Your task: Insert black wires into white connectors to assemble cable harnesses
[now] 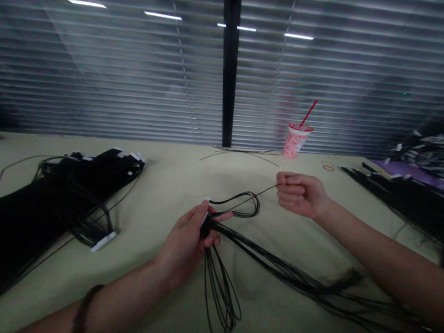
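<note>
My left hand (194, 236) is closed around a bundle of thin black cords (263, 261) at the point where the strands fold, with a small white tag by the fingertips. Loops of the bundle hang below the hand and trail off to the right across the pale table (173, 185). My right hand (300, 194) is closed in a pinch on a single black strand (256, 194), drawn taut from the bundle up to its fingers. A small loop of cords lies between the two hands.
A large pile of black cord bundles with white tags (69, 194) lies at the left. More black bundles (398, 194) and purple material sit at the right edge. A pink cup with a red straw (294, 141) stands by the blinds; loose strands (243, 151) and a rubber band (328, 167) lie nearby.
</note>
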### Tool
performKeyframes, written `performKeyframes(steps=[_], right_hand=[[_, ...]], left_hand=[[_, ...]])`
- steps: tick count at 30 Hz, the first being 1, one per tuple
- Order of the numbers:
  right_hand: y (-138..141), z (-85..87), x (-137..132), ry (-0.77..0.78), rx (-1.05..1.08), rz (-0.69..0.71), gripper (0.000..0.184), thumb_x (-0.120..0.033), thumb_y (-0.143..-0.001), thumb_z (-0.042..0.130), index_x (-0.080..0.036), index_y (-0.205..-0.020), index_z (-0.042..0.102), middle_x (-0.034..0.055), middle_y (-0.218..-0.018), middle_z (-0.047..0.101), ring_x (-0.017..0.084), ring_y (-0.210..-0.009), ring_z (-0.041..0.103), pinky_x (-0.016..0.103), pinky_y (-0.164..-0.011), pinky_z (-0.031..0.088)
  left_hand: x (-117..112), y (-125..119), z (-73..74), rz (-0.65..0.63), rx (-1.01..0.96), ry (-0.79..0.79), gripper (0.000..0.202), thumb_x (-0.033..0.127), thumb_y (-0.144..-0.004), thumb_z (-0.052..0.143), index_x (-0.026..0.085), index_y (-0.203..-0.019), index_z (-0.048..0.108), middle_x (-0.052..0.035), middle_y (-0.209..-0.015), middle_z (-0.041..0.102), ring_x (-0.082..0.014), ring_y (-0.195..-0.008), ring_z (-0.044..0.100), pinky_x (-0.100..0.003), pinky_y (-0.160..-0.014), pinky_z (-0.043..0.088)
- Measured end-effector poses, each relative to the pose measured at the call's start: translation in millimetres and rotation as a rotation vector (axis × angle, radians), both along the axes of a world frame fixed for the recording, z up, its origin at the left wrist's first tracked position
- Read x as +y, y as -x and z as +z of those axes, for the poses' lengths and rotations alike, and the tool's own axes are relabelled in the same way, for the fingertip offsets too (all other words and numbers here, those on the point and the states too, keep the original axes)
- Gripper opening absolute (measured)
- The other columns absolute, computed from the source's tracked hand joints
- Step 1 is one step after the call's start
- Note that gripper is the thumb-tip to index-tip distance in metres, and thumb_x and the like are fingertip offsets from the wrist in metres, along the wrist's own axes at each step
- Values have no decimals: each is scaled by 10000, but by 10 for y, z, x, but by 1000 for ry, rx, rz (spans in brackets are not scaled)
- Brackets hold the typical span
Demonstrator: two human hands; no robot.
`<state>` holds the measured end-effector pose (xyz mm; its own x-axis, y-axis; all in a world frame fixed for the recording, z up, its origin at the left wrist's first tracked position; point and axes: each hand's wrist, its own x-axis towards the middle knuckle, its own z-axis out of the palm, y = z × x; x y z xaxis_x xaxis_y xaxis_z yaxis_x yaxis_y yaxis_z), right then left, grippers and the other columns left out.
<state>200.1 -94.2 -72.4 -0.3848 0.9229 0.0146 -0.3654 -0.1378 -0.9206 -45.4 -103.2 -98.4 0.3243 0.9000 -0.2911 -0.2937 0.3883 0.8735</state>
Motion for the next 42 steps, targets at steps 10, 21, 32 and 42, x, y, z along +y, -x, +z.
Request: performKeyframes(steps=[10,21,32,42], right_hand=[[-396,206,235,-191,75,-561,181,-256,-823,424,-212,-769,591,-26,-628,468,35,-466,361,150,-416,302],[864,-312,-400,-553,-857,-206,175,-203,-788,474,-144,-706,617,-25,-552,504,48,-489,383,170,-455,284],[812,-472,-297,-515,-851,-147,194,-175,-775,443,-132,-606,529,-46,-525,398,44,-500,332,165,-452,243],[802,-485,-298,-510,-882,-151,175,-173,-764,443,-137,-615,527,-43,-532,394,53,-503,336,172,-454,243]], left_hand=[[3,-32,-65,-1,4,-55,251,398,-823,440,149,-804,454,-107,-799,672,-18,-351,338,-204,-441,397],[-101,-89,28,-45,181,-1,337,408,-842,363,138,-693,497,-8,-482,586,-33,-247,311,-188,-324,319],[-118,-80,44,-92,252,23,364,425,-837,345,148,-671,513,-7,-460,589,-43,-220,315,-187,-299,311],[-97,-58,39,-118,225,61,359,446,-819,361,155,-673,514,-13,-486,605,-46,-220,312,-208,-311,338]])
